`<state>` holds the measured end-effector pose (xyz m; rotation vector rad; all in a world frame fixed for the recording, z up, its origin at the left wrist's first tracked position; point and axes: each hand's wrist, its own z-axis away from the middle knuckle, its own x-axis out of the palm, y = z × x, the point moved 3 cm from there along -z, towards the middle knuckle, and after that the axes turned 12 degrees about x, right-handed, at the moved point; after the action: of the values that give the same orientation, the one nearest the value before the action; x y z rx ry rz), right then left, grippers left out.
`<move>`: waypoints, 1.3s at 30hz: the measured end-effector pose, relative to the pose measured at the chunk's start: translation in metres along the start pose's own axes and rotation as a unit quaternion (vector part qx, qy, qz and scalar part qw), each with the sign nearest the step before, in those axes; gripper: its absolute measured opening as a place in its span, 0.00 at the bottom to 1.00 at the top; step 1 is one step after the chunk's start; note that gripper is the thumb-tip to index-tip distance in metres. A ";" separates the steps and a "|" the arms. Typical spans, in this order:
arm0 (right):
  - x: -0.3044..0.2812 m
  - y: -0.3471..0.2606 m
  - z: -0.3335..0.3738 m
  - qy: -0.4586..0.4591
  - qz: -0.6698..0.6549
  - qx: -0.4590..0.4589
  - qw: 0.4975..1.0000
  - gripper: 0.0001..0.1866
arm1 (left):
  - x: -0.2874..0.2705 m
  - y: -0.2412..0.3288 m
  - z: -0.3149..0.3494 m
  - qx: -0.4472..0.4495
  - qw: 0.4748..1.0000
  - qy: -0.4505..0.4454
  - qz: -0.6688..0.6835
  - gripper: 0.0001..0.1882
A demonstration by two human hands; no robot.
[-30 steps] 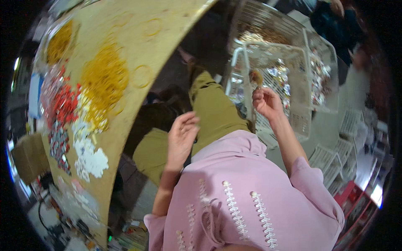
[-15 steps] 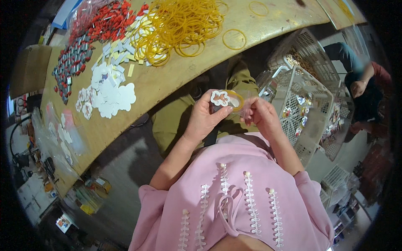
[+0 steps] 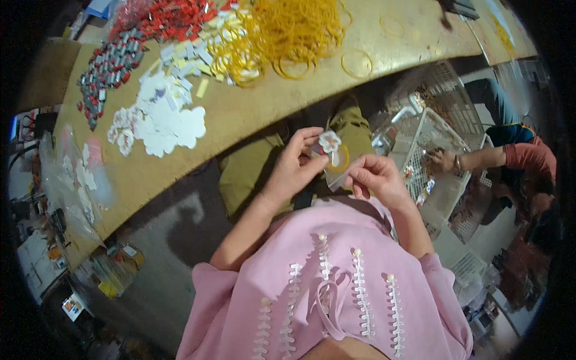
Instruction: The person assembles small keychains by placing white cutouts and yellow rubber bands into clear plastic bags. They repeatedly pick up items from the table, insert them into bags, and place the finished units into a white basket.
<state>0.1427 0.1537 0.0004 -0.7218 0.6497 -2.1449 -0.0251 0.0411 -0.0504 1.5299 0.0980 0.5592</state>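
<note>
Over my lap, my left hand is closed on a small clear plastic bag, thumb on its front. A white cloud-shaped picture card and a yellow rubber ring show at the bag; whether the card is wholly inside I cannot tell. My right hand pinches the bag's near right edge between thumb and forefinger, its other fingers curled. On the table left of my hands lies a pile of white cloud-shaped cards. Behind it is a large heap of yellow rubber rings.
Grey-and-red small parts, red parts and pale paper strips lie on the wooden table. Plastic bags lie at its left end. White plastic crates stand at right, with a co-worker's hand in one.
My right hand has moved slightly down and nearer, and the bag has tilted with it. The co-worker's arm has reached left into a crate. The view has shifted a little.
</note>
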 end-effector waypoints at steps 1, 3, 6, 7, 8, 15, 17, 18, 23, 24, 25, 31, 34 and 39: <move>0.003 -0.002 -0.001 0.021 0.009 0.004 1.000 0.09 | -0.002 0.011 -0.003 0.105 0.971 0.034 -0.211 0.26; 0.010 -0.001 -0.001 0.053 0.013 0.016 0.998 0.10 | 0.003 0.018 0.005 0.100 0.982 0.029 -0.156 0.17; 0.017 0.011 -0.013 0.080 0.017 -0.001 0.997 0.11 | 0.017 0.025 0.014 -0.022 0.992 -0.085 -0.094 0.11; 0.019 0.013 -0.016 0.086 0.007 0.007 0.996 0.11 | 0.019 0.028 0.017 -0.050 0.991 -0.079 -0.095 0.13; 0.019 0.014 -0.017 0.100 -0.003 0.017 0.995 0.11 | 0.020 0.032 0.014 -0.043 0.990 -0.082 -0.109 0.12; 0.020 0.021 -0.028 0.032 -0.079 -0.097 0.992 0.10 | 0.008 0.030 0.013 -0.047 0.986 -0.102 -0.124 0.08; 0.024 0.021 -0.030 0.021 -0.084 -0.106 0.991 0.09 | 0.010 0.039 0.015 -0.027 0.987 -0.081 -0.137 0.07; 0.023 0.022 -0.027 0.023 -0.082 -0.108 0.991 0.09 | 0.014 0.040 0.020 -0.022 0.988 -0.070 -0.138 0.07; 0.021 0.019 -0.026 0.091 -0.050 -0.133 0.986 0.09 | 0.024 0.045 0.011 0.115 0.954 -0.028 -0.274 0.05; 0.025 0.017 -0.023 0.083 -0.059 -0.127 0.987 0.10 | 0.026 0.042 0.017 0.136 0.945 -0.024 -0.297 0.05; 0.026 0.016 -0.022 0.103 -0.047 -0.116 0.987 0.10 | 0.029 0.045 0.021 0.109 0.946 -0.001 -0.305 0.04; 0.031 0.006 -0.017 0.054 -0.079 -0.121 0.988 0.10 | 0.031 0.066 0.011 0.091 0.962 0.026 -0.258 0.02; 0.029 0.009 -0.019 -0.024 -0.187 -0.124 0.974 0.07 | 0.031 0.078 0.013 0.199 0.930 -0.029 -0.308 0.05; 0.029 0.014 -0.022 -0.032 -0.163 -0.136 0.977 0.08 | 0.027 0.081 0.016 0.225 0.840 -0.053 -0.492 0.07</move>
<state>0.1188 0.1277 -0.0160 -1.1055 0.8499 -2.3414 -0.0181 0.0330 0.0363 1.7051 0.9300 -0.4108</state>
